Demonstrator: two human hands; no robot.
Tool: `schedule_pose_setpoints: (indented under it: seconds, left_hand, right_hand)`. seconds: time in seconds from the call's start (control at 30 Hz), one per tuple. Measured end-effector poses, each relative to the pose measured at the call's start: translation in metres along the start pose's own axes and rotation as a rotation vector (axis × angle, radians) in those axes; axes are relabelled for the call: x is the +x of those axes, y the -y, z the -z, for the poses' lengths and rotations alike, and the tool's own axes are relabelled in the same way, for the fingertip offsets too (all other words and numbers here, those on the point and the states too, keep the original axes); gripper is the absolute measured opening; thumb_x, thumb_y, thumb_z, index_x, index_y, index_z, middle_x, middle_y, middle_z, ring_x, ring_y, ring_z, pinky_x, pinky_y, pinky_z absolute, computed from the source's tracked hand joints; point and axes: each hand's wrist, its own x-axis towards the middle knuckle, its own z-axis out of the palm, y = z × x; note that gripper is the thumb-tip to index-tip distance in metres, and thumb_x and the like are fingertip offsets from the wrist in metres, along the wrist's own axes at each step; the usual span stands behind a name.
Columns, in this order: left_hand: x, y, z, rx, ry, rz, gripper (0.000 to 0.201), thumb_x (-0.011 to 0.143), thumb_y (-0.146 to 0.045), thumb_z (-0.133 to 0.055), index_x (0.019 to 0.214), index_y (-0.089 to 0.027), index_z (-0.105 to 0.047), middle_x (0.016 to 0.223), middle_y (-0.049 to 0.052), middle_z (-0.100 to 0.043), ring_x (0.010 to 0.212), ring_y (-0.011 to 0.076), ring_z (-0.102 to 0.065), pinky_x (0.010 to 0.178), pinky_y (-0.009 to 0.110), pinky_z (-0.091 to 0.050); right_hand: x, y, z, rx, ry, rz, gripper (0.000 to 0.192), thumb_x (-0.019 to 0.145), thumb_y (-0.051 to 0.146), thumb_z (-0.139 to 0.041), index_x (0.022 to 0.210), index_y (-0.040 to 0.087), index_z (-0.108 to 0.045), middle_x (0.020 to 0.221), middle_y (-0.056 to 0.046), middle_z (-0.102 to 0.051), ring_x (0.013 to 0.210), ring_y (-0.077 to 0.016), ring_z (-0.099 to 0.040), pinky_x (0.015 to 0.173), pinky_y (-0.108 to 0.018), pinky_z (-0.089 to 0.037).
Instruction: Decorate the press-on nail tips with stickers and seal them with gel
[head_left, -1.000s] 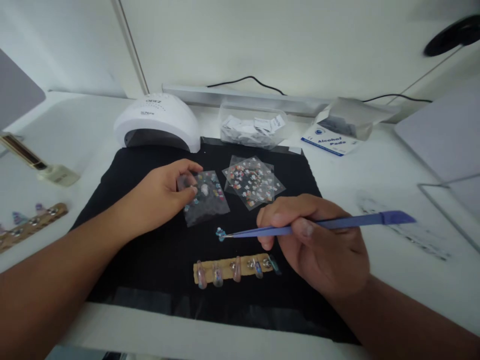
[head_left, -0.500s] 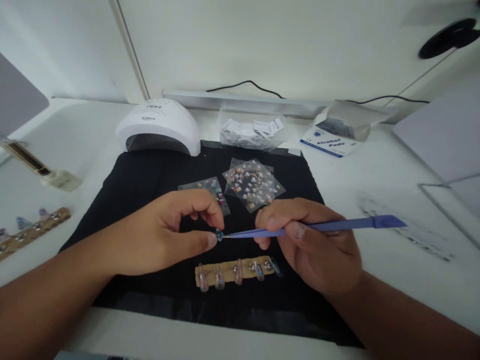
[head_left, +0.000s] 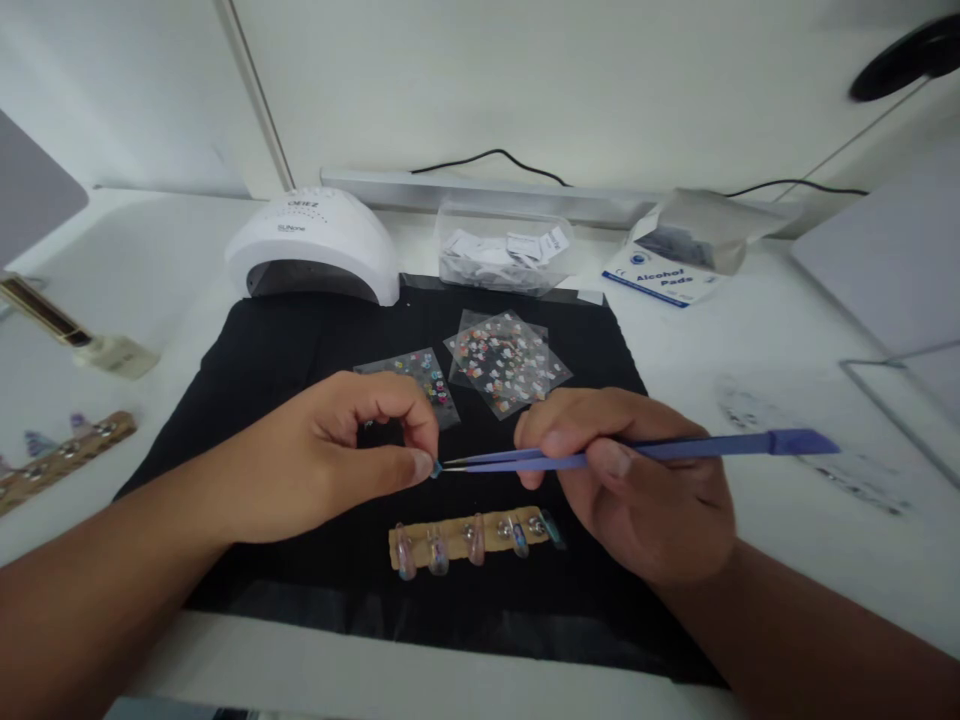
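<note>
1. Above the black mat (head_left: pixel 300 350), a tiny blue nail sticker (head_left: pixel 435 468) is pinched between thumb and forefinger of the left hand (head_left: pixel 330 460).
2. Blue tweezers (head_left: pixel 637 452) are gripped by the right hand (head_left: pixel 637 490), fingers pressed together on the shaft; the tips are touching the sticker.
3. A strip of false nails (head_left: pixel 472 535) is laid on the mat just below both hands.
4. Two sticker sheets (head_left: pixel 506 362) are placed behind the hands, with a white nail lamp (head_left: pixel 315 245) at the mat's far-left edge.
</note>
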Motion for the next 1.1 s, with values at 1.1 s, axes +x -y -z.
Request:
schedule_pose_setpoints:
  seconds: [1.1]
  left_hand:
    - [-0.008, -0.010, 0.018, 0.343, -0.234, 0.033, 0.013, 0.080, -0.028, -0.055, 0.085, -0.021, -0.065, 0.083, -0.001, -0.064, 0.078, 0.0167, -0.058, 0.068, 0.029, -0.042]
  right_hand:
    - [-0.008, 0.007, -0.012, -0.059, -0.015, -0.096, 0.017, 0.093, 0.030, -0.062, 0.093, 0.025, -0.078, 0.071, -0.003, -0.072, 0.065, -0.0164, -0.066, 0.058, -0.031, -0.053]
